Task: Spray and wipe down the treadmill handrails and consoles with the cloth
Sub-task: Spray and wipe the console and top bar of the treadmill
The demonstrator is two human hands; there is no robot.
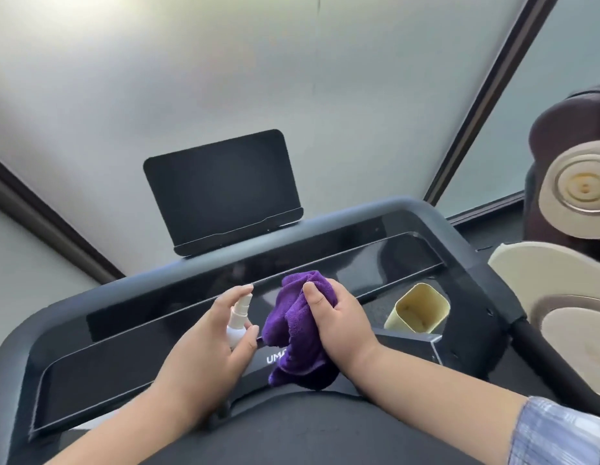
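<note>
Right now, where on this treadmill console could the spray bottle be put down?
The glossy panel left of the left hand lies bare. The right end is crowded: yellow cup, dark box. The middle is taken by both hands, spray bottle and purple cloth.

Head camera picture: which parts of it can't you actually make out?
- White logo lettering on the glossy black console: the crumpled purple microfibre cloth in the right hand covers its end.
- Small white spray bottle: left hand hides its body.
- Beige round machine: cut off by right edge.
</note>
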